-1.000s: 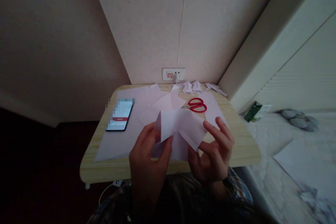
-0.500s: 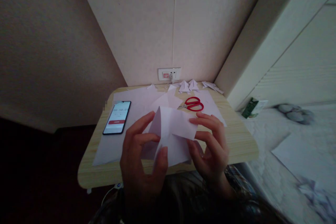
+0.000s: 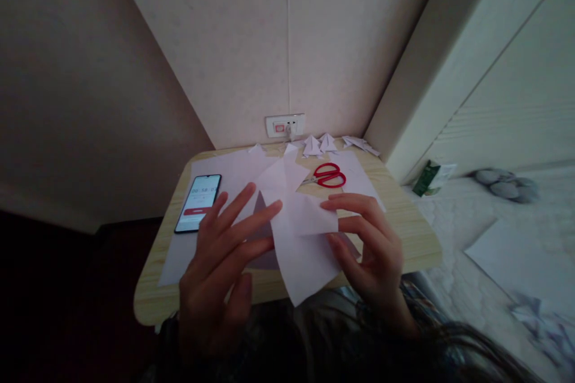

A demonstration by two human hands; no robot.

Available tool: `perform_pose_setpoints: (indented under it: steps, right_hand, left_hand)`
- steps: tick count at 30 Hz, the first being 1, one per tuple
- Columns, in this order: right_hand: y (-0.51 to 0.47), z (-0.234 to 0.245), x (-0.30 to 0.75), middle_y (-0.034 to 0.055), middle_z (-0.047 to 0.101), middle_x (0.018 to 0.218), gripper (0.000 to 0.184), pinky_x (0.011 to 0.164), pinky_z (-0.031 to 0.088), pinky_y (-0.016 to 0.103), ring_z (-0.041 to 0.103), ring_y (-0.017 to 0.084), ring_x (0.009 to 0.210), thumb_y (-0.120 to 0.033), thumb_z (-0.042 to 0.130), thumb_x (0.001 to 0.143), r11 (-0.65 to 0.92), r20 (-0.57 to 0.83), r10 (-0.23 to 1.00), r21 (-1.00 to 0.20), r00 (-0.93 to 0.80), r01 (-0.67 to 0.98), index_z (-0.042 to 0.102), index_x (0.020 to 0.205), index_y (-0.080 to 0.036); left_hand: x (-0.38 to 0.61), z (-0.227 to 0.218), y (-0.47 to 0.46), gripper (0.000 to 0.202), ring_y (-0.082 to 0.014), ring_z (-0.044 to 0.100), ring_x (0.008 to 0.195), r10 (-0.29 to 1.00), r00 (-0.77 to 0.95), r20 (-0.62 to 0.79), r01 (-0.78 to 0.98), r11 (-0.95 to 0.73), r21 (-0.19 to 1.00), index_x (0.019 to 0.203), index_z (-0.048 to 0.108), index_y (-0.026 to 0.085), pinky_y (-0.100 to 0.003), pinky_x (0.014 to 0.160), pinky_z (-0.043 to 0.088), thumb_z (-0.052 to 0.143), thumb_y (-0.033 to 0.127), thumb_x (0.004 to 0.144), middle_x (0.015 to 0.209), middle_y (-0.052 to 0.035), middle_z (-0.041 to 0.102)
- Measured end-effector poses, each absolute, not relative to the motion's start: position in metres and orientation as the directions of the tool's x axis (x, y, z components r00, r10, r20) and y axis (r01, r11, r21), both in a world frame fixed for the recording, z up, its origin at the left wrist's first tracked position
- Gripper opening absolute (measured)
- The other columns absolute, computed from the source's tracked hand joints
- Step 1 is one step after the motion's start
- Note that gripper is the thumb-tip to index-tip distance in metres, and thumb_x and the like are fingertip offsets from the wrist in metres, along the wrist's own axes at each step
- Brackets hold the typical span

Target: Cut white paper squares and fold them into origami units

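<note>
A partly folded sheet of white paper (image 3: pixel 306 251) is raised above the near side of the small table, one corner pointing down towards me. My right hand (image 3: pixel 371 251) pinches its right flap between thumb and fingers. On the other side, my left hand (image 3: pixel 224 269) has its fingers stretched out and spread, the fingertips against the paper's left edge and the thumb away from it. Just beyond the sheet lie red-handled scissors (image 3: pixel 330 175). A phone (image 3: pixel 197 203) with a timer on its screen is left of my left hand.
Several folded paper pieces (image 3: pixel 313 146) stand along the table's back edge, below a wall socket (image 3: pixel 284 125). Large white sheets cover part of the wooden tabletop (image 3: pixel 408 239). To the right, a bed (image 3: pixel 453 251) bears more paper, a green-and-white box (image 3: pixel 426 178) and a grey item (image 3: pixel 505 185).
My left thumb has come off the paper and the left fingers have straightened. The sheet's near corner has swung down and towards me. My right hand keeps its pinch.
</note>
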State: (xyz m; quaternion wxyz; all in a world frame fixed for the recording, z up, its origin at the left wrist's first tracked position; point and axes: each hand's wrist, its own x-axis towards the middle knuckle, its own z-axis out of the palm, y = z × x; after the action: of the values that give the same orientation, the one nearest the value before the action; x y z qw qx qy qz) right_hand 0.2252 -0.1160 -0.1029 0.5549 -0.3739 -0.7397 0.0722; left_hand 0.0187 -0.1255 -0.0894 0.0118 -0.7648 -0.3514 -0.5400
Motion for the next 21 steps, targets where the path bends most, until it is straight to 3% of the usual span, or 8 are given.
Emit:
perform_pose_setpoints:
  steps: [4,7,9,14,20,21]
  right_hand:
    - [-0.116,-0.099,0.229,0.0029,0.071,0.105,0.012,0.086,0.056,0.038,0.066,0.021,0.099,-0.017,0.061,0.092,0.683,0.704,0.7,-0.613,-0.118,0.397,0.063,0.086,-0.026]
    - [-0.116,-0.098,0.23,0.0026,0.073,0.103,0.013,0.086,0.056,0.036,0.068,0.02,0.097,-0.018,0.061,0.093,0.653,0.656,0.744,-0.675,-0.124,0.344,0.065,0.083,-0.025]
    - [-0.117,-0.097,0.23,0.0027,0.073,0.103,0.013,0.086,0.056,0.035,0.068,0.019,0.096,-0.018,0.062,0.094,0.639,0.634,0.761,-0.696,-0.139,0.328,0.066,0.084,-0.025]
    - [-0.118,-0.094,0.23,0.0031,0.074,0.103,0.012,0.087,0.056,0.035,0.068,0.02,0.097,-0.019,0.063,0.094,0.655,0.636,0.75,-0.679,-0.18,0.33,0.065,0.083,-0.025]
    - [-0.119,-0.09,0.23,0.0042,0.075,0.103,0.014,0.084,0.058,0.035,0.069,0.02,0.095,-0.014,0.062,0.093,0.692,0.666,0.715,-0.632,-0.211,0.349,0.063,0.083,-0.024]
    - [-0.119,-0.09,0.229,0.0041,0.075,0.103,0.015,0.084,0.058,0.034,0.069,0.02,0.095,-0.013,0.062,0.093,0.695,0.672,0.711,-0.627,-0.206,0.352,0.063,0.083,-0.024]
  left_hand:
    - [0.009,-0.087,-0.12,0.031,-0.0279,0.068,0.122,0.545,0.262,0.796,0.526,-0.772,0.355,0.095,0.066,0.027,-0.054,0.116,0.041,0.067,0.004,0.074,0.107,-0.0023,0.081]
    - [0.011,-0.087,-0.117,0.027,-0.0237,0.074,0.105,0.617,0.147,0.773,0.435,-0.743,0.51,0.094,0.063,0.03,-0.052,0.117,0.039,0.073,0.011,0.077,0.092,0.0031,0.08]
    - [0.014,-0.086,-0.117,0.027,-0.0217,0.074,0.096,0.649,0.132,0.749,0.433,-0.717,0.546,0.097,0.063,0.03,-0.05,0.115,0.04,0.073,0.013,0.079,0.09,0.0032,0.079]
    - [0.015,-0.08,-0.118,0.018,-0.0168,0.071,0.081,0.558,0.277,0.782,0.581,-0.746,0.326,0.091,0.071,0.028,-0.043,0.105,0.046,0.064,0.011,0.089,0.084,0.0026,0.073]
    - [0.017,-0.075,-0.124,0.016,-0.0177,0.068,0.073,0.526,0.206,0.825,0.618,-0.723,0.307,0.085,0.071,0.032,-0.04,0.094,0.05,0.064,0.019,0.09,0.079,0.0031,0.071]
    - [0.019,-0.075,-0.125,0.017,-0.0191,0.066,0.071,0.508,0.106,0.855,0.627,-0.702,0.339,0.083,0.07,0.032,-0.043,0.094,0.049,0.062,0.021,0.092,0.076,0.0025,0.069]
